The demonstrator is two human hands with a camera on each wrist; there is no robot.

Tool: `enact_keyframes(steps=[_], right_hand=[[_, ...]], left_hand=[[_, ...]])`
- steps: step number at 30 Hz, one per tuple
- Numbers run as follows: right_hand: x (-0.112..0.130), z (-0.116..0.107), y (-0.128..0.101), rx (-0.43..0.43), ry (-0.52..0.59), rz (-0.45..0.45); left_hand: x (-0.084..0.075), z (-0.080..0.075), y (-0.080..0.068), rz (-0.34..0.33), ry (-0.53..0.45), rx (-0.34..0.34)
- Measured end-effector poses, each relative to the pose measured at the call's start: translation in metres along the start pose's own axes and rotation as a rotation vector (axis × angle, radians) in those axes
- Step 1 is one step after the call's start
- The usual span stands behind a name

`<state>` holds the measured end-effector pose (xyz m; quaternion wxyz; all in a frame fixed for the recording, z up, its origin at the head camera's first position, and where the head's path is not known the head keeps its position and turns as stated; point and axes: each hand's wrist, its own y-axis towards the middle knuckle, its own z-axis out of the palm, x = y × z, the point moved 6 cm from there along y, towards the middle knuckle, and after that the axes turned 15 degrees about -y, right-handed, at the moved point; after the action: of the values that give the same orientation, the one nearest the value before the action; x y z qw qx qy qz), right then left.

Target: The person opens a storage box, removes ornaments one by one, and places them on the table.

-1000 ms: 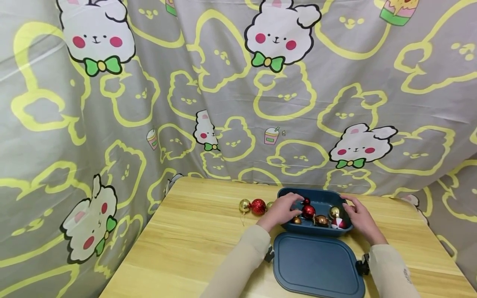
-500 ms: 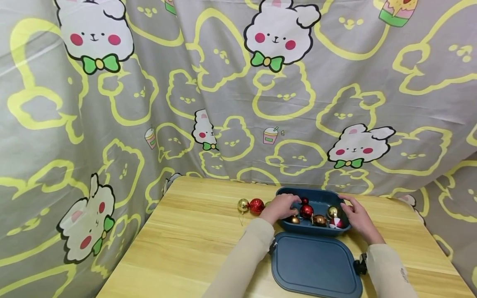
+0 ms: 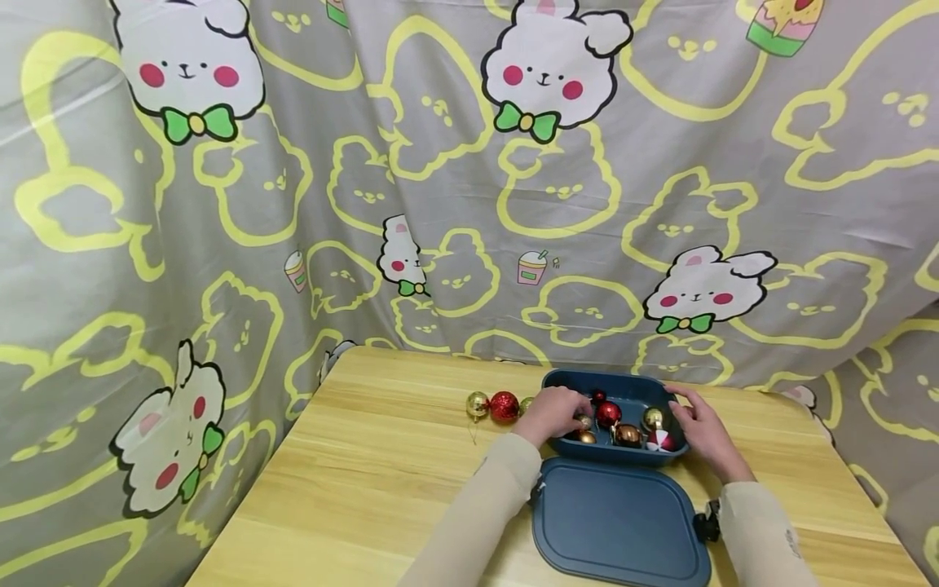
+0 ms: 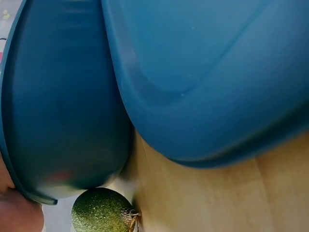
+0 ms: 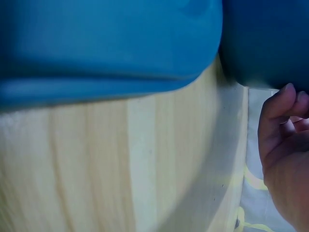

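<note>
A dark blue rectangular box (image 3: 614, 456) stands open on the table with several Christmas baubles in it, among them a red one (image 3: 608, 413), a brown one (image 3: 628, 434), a gold one (image 3: 652, 419) and a red-and-white one (image 3: 661, 440). My left hand (image 3: 553, 413) reaches over its left end, fingers bent down inside beside a small pale gold bauble (image 3: 584, 422); whether they hold anything is hidden. At the opposite end my right hand (image 3: 703, 428) holds the rim. In the right wrist view, its bent fingers (image 5: 276, 108) meet the box's outer wall.
A matching blue lid (image 3: 619, 522) lies flat in front of the box. Left of the box, on the wooden table (image 3: 352, 473), are a gold bauble (image 3: 478, 405), a red bauble (image 3: 504, 407) and a green bauble (image 4: 104, 211). A patterned curtain (image 3: 469, 187) hangs behind.
My left hand has dipped lower into the box's left end, its fingers drawing back from the red baubles. The right hand stays at the right rim.
</note>
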<state>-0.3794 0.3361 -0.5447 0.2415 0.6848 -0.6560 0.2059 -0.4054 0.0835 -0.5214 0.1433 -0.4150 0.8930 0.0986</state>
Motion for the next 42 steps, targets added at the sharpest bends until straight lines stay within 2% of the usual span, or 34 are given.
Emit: enact_keyframes(steps=[7,12,21,29,42], right_hand=[[-0.001,0.0,0.001,-0.013,-0.014,-0.006],[-0.002,0.0,0.002,-0.01,-0.015,-0.002],[-0.003,0.003,0.0,0.005,-0.015,0.013],[-0.001,0.002,0.0,-0.002,-0.016,0.005],[-0.001,0.003,-0.001,0.001,-0.006,0.011]], left_hand=[[-0.001,0.0,0.001,0.021,0.035,0.004],[0.001,-0.001,0.0,0.031,0.013,-0.026],[0.005,-0.004,-0.003,0.005,-0.158,-0.098],[0.008,-0.009,-0.007,0.025,-0.276,-0.148],[0.015,-0.009,-0.009,-0.007,-0.578,-0.235]])
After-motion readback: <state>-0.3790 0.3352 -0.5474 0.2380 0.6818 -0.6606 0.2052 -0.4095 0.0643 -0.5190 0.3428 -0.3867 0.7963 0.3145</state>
